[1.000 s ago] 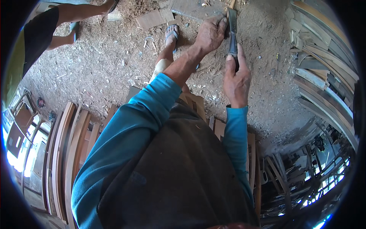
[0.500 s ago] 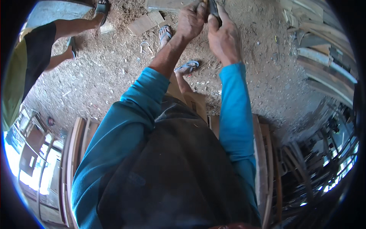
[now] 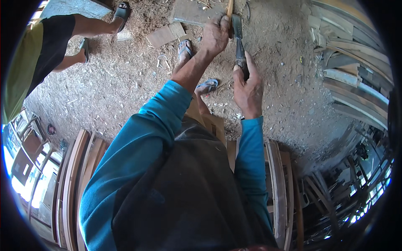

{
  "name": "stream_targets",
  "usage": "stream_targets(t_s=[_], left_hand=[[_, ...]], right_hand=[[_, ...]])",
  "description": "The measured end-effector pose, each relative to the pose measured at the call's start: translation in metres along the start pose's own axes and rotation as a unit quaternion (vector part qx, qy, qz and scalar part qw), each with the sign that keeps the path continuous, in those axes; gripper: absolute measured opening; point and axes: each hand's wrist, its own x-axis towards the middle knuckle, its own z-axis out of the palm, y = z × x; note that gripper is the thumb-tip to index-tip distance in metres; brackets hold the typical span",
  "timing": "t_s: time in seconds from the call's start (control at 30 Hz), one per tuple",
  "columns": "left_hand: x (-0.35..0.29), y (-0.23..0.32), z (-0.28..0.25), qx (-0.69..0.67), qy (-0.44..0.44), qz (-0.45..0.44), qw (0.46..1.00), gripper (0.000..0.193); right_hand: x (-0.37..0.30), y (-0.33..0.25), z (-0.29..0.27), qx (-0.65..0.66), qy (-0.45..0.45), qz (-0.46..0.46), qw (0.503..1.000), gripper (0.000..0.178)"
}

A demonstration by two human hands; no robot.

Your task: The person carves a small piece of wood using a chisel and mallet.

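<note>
My left hand (image 3: 215, 37) is closed around a slim, light-coloured wooden stick (image 3: 230, 7), which sticks out past its fingers toward the top edge. In my right hand (image 3: 249, 90) is a dark chisel (image 3: 239, 47), gripped by the handle. Its broad metal blade points away from me and lies right beside the stick and my left fingertips. Whether blade and stick touch cannot be made out. The stick's lower end is hidden by my left hand.
Another person's legs (image 3: 94, 26) in sandals stand at the left. A flat board (image 3: 192, 11) and wood offcuts (image 3: 161, 37) lie on the littered ground. Curved timber pieces (image 3: 356, 85) are piled at the right. Long planks (image 3: 71, 175) lie at lower left.
My right hand has pulled back toward me with the chisel, showing its blade and neck. My left hand has shifted slightly nearer, still holding the stick.
</note>
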Motion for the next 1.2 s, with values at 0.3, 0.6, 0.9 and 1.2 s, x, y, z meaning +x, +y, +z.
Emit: stream_targets(t_s=[0.3,0.6,0.9,1.2], left_hand=[[0.009,-0.005,-0.005,0.057,0.020,0.001,0.998,0.028],[0.007,-0.006,-0.007,0.076,0.011,0.006,0.997,0.027],[0.002,0.002,-0.004,-0.042,-0.032,-0.040,0.998,0.029],[0.003,0.005,0.008,0.093,0.066,-0.011,0.993,0.024]], right_hand=[[0.002,-0.012,-0.009,-0.023,-0.041,0.018,0.999,0.054],[0.025,-0.020,-0.006,-0.062,-0.056,0.039,0.996,0.054],[0.078,-0.006,0.009,-0.080,-0.004,-0.010,0.997,0.054],[0.026,-0.030,-0.017,-0.113,-0.058,0.018,0.992,0.054]])
